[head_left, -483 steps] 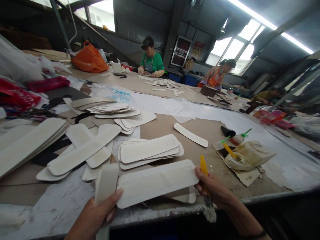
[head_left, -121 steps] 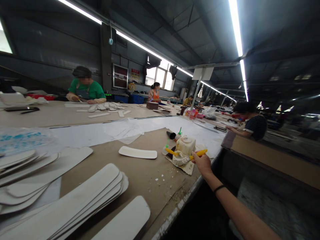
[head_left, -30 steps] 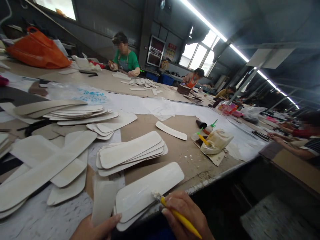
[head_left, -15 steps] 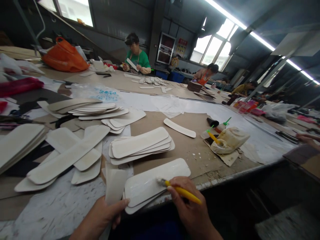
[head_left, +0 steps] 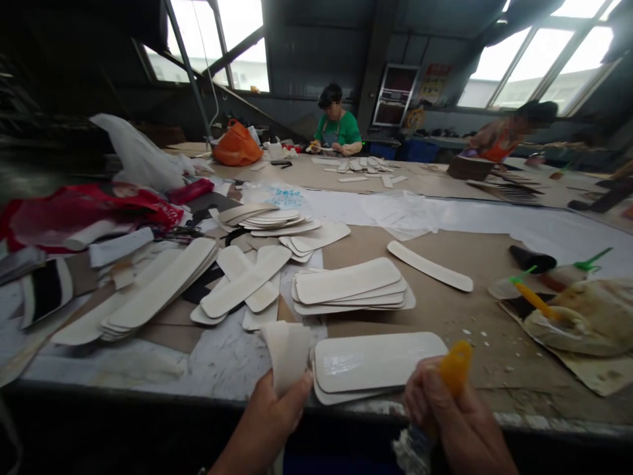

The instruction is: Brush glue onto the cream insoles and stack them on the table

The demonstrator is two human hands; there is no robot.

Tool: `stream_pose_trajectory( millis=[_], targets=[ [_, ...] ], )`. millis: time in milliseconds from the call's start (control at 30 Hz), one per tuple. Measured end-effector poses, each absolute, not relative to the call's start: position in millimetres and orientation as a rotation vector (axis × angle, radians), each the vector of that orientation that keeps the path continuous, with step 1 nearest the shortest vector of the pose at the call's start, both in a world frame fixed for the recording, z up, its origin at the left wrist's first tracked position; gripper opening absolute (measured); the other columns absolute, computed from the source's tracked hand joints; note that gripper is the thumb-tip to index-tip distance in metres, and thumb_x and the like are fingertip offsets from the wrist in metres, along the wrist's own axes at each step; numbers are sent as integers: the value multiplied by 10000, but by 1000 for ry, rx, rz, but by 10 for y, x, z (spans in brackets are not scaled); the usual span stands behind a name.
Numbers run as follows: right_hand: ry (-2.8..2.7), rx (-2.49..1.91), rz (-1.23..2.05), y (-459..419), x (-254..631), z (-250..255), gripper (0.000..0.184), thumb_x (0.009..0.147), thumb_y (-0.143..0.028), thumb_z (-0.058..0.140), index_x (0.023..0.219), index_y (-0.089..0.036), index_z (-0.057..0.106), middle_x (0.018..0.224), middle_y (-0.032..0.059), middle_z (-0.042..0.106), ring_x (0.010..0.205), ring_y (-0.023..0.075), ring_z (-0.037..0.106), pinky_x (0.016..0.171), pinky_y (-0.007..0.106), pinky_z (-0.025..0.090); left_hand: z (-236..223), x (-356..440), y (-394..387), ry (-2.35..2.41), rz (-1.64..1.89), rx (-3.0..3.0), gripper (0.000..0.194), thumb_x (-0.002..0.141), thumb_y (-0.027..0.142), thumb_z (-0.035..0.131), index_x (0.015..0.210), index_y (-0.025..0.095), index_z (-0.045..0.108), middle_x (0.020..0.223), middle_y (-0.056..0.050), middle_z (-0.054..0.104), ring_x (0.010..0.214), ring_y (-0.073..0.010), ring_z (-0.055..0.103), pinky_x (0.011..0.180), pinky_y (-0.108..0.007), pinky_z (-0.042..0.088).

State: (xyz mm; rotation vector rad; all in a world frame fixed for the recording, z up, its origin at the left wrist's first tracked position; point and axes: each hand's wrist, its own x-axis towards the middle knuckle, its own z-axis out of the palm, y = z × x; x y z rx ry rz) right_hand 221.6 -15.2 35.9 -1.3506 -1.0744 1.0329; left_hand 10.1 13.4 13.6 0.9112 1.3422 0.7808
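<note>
My left hand (head_left: 271, 419) is closed around a small bundle of thin off-white strips (head_left: 287, 353), which fan upward above the thumb. In my right hand (head_left: 459, 415) is a brush (head_left: 455, 366); its yellow handle points up and its whitish, clotted bristles hang down below the table edge. Between the hands lies a short stack of off-white rounded panels (head_left: 386, 359), and the top one has a wet, glossy patch on its left part. My right fingers are close to that stack's right end; whether they touch it I cannot tell.
Another panel stack (head_left: 351, 282) lies behind, with crossed panels (head_left: 247, 280) to its left. One curved strip (head_left: 430, 265) lies farther back. At right are a glue-stained bag (head_left: 593, 316) and a yellow-handled tool (head_left: 534, 300). Across the table a person in green (head_left: 341, 128) works.
The brush has left the top panel, moved toward me and turned bristles down. My left thumb has come off the stack's edge. The view has swung left.
</note>
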Motion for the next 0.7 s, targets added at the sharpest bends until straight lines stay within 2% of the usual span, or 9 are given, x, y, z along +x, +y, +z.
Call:
stream_pose_trajectory(
  millis=[100,267,400,500,567,700],
  targets=[
    [-1023,-1394,1183,-78,1914,362,288,715,-462,600,667,-188,527,477,-80,353,401,69,327,388,193,328,226,203,26,1202,786,894,412,655,557,580,673,146,550,384,69,391,367,-73,334,409,-211,266],
    [-1102,-1267,1448,12,1636,356,238,611,-343,697,650,-183,524,460,-93,407,420,69,394,438,188,356,301,369,-32,1062,685,910,508,609,613,609,441,141,520,379,-15,497,356,-93,432,406,-222,330],
    [-1044,-1164,1590,-10,1654,378,271,692,-432,605,634,-206,468,413,-80,464,345,91,426,389,211,357,344,433,-39,1061,745,858,464,547,565,699,541,116,584,415,-24,562,370,-100,479,412,-215,371],
    [-1107,-1231,1477,4,1729,391,294,685,-445,616,613,-185,498,470,-49,506,410,101,451,413,219,373,357,426,-38,1042,819,814,455,516,531,737,587,102,605,485,-41,616,419,-132,543,436,-231,427],
    [-1128,-1260,1361,29,1758,378,303,668,-434,643,597,-166,522,491,-47,488,453,93,434,443,213,372,355,421,-33,1037,878,769,450,526,515,739,617,89,627,535,-59,642,472,-166,584,469,-259,466],
    [-929,-1259,1292,27,1710,290,341,650,-470,661,643,-156,530,482,-77,406,411,57,344,399,186,313,288,504,-73,1095,1011,689,456,552,474,743,741,68,655,576,-79,669,567,-202,618,574,-297,507]
  ],
)
